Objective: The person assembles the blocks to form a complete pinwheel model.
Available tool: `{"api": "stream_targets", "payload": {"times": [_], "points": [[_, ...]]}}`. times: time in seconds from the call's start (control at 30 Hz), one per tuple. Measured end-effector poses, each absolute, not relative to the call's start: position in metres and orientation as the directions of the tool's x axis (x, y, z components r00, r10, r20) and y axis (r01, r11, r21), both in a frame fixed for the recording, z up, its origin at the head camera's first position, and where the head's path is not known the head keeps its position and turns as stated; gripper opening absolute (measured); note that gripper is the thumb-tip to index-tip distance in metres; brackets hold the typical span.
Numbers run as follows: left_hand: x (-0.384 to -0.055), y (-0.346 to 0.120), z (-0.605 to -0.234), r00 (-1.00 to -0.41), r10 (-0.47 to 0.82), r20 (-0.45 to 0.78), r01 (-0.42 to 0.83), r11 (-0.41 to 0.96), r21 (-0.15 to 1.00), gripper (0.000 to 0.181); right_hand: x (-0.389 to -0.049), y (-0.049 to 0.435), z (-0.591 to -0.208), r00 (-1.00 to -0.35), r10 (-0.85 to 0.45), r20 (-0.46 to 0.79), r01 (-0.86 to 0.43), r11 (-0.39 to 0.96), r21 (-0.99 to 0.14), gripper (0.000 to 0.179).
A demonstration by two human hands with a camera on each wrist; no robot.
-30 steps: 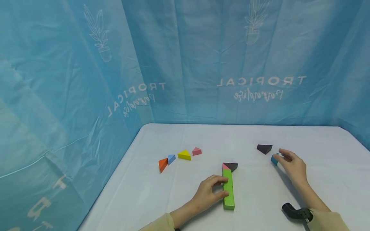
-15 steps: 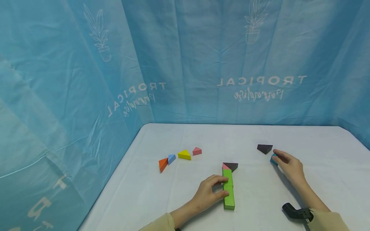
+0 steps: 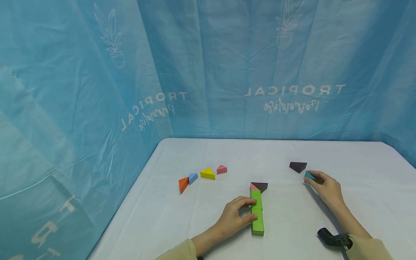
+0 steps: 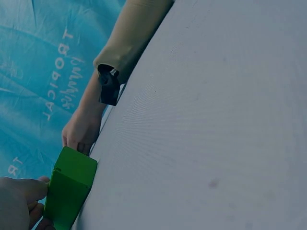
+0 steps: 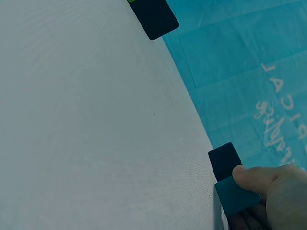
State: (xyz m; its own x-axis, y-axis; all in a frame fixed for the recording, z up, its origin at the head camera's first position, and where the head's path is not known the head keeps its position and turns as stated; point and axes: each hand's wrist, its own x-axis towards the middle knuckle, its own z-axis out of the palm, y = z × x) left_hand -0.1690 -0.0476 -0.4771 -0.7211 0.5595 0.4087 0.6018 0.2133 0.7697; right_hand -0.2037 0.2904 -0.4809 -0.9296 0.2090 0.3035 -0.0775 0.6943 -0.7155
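My left hand [image 3: 232,218] touches the left side of a row of two green blocks, thumb at the near block [image 3: 258,226] and a finger at the far block [image 3: 256,195]. A small pink triangular block [image 3: 254,186] and a black block [image 3: 261,186] sit at the row's far end. On the right, my right hand [image 3: 328,190] pinches a teal triangular block [image 3: 309,175], its triangular face up. The right wrist view shows the thumb [image 5: 254,178] against the teal block's side [image 5: 235,197]. Its other fingers are partly hidden there.
Just beyond the right hand lies a black trapezoid block [image 3: 298,166]. Orange [image 3: 183,184], light blue [image 3: 193,178], yellow [image 3: 207,173] and pink [image 3: 222,169] blocks lie at the left on the white table [image 3: 146,213]. A blue curtain [image 3: 221,72] stands behind.
The right hand's fingers have closed in on the teal block, which has turned to show its triangular face upward. The left hand and the green row have stayed put.
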Motion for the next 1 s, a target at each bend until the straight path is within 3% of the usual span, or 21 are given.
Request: {"api": "stream_targets", "payload": {"times": [0.7, 1.0], "points": [[-0.1687, -0.0477, -0.4768, -0.727, 0.565, 0.391, 0.591, 0.224, 0.775, 0.038, -0.2048, 0.2897, -0.484, -0.912, 0.196, 0.36, -0.097, 0.75, -0.654, 0.035], [-0.1689, -0.048, -0.4767, -0.726, 0.564, 0.394, 0.599, 0.238, 0.764, 0.038, -0.2045, 0.2893, -0.4819, -0.917, 0.197, 0.347, -0.094, 0.739, -0.667, 0.044]]}}
